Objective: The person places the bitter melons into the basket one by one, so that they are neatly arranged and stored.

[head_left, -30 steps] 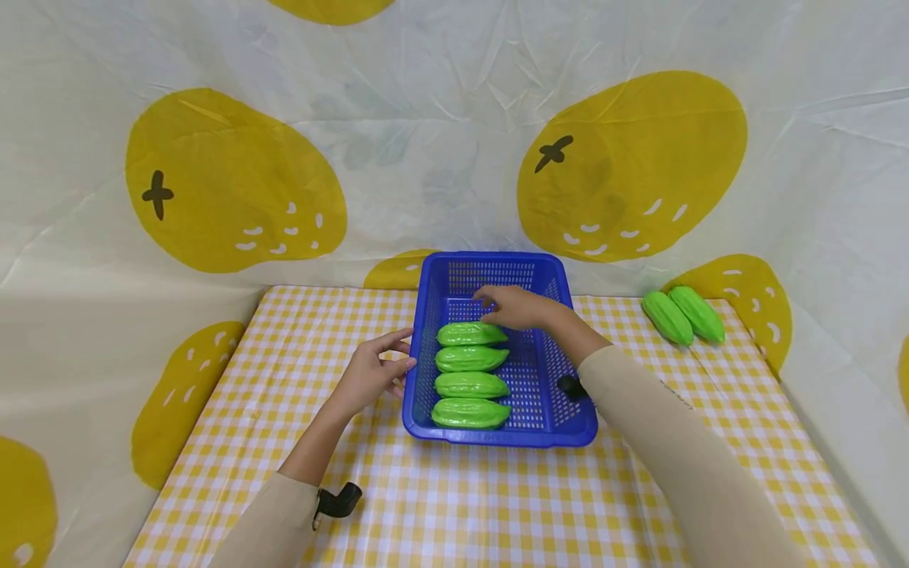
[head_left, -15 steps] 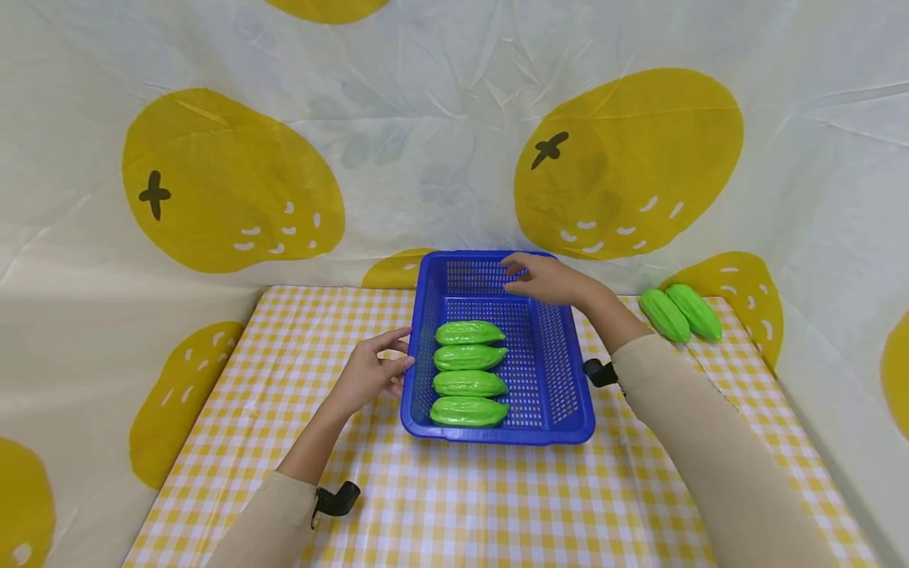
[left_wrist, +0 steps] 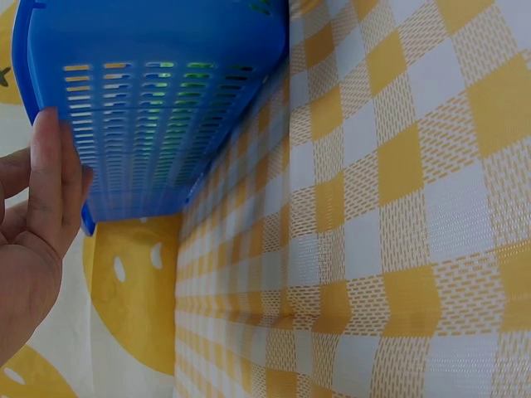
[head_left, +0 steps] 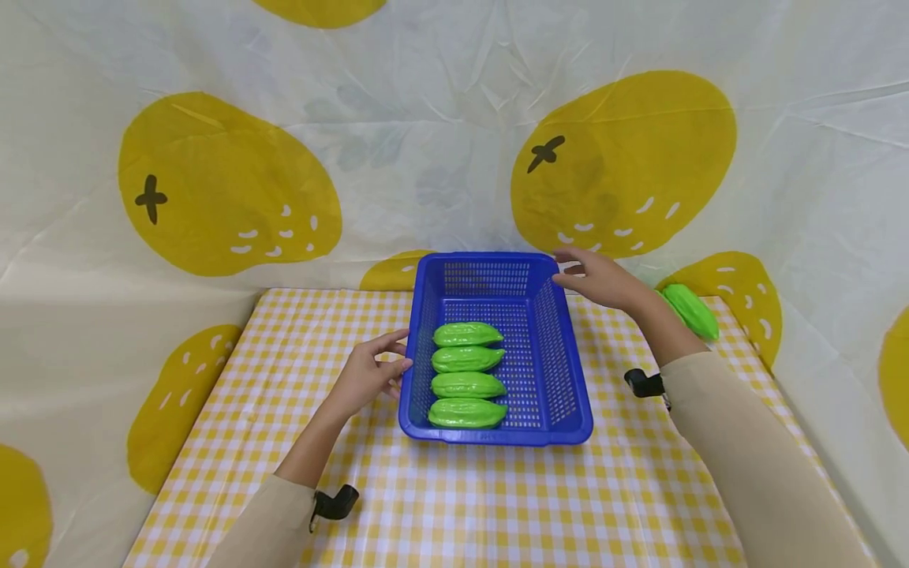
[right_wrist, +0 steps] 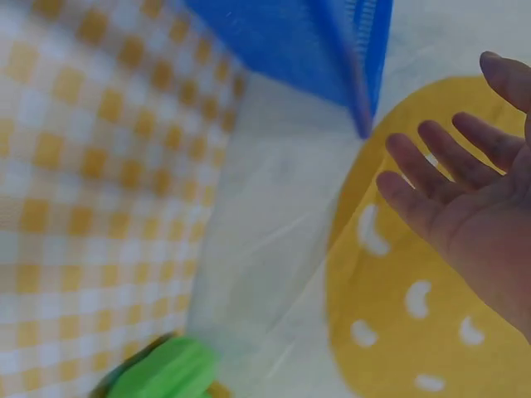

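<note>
A blue plastic basket stands on the table, with several green bitter melons lying in a column along its left side. My left hand is at the basket's left rim, its fingertips touching the outside, as the left wrist view also shows. Over by the far right corner of the basket is my right hand, holding nothing, fingers loosely spread. Two more bitter melons lie at the table's back right; one bitter melon shows well, while the other is mostly hidden behind my right forearm.
A yellow-and-white checked cloth covers the table. Behind it hangs a pale curtain printed with large yellow fruit, close to the basket's far side. Each sleeve carries a black wrist camera.
My right hand has lifted away from the bitter melons in the basket and moved right, past the far right corner. The left hand stays at the rim.
</note>
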A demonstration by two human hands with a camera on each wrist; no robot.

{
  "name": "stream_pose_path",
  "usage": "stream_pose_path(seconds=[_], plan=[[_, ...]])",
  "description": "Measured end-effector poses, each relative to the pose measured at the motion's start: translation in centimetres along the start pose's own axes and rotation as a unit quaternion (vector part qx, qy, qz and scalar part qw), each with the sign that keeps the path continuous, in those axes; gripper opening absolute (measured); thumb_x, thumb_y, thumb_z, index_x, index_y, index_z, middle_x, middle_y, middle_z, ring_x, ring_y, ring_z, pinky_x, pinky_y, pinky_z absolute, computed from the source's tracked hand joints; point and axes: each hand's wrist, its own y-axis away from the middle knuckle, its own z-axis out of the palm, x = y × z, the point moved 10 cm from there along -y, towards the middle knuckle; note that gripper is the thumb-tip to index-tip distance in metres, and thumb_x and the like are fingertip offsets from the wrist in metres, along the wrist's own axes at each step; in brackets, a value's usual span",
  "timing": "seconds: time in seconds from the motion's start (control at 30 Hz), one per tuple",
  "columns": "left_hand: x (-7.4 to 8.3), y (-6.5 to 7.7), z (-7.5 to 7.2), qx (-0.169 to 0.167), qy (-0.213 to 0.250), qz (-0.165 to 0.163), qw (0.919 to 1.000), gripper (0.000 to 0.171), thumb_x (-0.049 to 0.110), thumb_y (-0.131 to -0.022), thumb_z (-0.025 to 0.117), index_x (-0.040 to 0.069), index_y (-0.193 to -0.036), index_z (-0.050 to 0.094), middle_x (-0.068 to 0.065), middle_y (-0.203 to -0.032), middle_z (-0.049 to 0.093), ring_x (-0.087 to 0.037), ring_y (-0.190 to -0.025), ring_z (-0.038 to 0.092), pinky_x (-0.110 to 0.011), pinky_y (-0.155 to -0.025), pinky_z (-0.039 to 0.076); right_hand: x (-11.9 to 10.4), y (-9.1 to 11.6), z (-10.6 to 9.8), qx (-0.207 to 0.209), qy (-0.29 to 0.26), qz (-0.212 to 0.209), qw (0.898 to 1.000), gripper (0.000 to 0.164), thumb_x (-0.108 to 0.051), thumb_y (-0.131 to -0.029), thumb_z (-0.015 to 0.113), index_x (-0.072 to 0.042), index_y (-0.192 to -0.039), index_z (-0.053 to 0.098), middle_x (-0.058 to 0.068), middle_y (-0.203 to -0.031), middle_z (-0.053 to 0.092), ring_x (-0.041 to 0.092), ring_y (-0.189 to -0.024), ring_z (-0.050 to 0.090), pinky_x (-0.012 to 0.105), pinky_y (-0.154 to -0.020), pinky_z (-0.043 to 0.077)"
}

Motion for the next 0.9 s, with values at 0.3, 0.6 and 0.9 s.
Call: stream_pose_path(seconds=[0.3,0.6,0.9], plan=[[0.0,0.1,0.1,-0.002,-0.003,0.0,1.0,0.056,0.004,-0.099,0.068,0.008,-0.152,0.051,-0.026,-0.127,0.06,-0.018,-0.068,0.07,-0.045,-0.059,0.068,5.9,3.0,-1.7,0.078,0.007,0.046,0.996,0.079,-0.048,-0.106,0.054,-0.01,-0.166,0.019,0.021,-0.168,0.026,0.047,-0.151,0.029,0.073,-0.118,0.034],[-0.1,0.0,0.0,0.001,-0.002,-0.002,1.0,0.056,0.004,-0.099,0.069,0.009,-0.152,0.052,-0.026,-0.126,0.061,-0.018,-0.068,0.07,-0.045,-0.059,0.068,10.7,5.7,-4.0,0.121,0.036,0.107,0.986,0.092,-0.056,-0.103,0.055,-0.009,-0.167,0.009,0.029,-0.168,0.017,0.055,-0.148,0.025,0.08,-0.114,0.03],[-0.1,0.1,0.0,0.003,0.003,0.001,1.0,0.056,0.004,-0.099,0.069,0.008,-0.152,0.052,-0.026,-0.126,0.06,-0.018,-0.067,0.07,-0.054,-0.062,0.067,14.2,7.0,-5.0,0.173,0.074,0.119,0.975,0.093,-0.049,-0.101,0.064,0.003,-0.163,0.018,0.04,-0.153,0.034,0.06,-0.135,0.036,0.079,-0.104,0.038]])
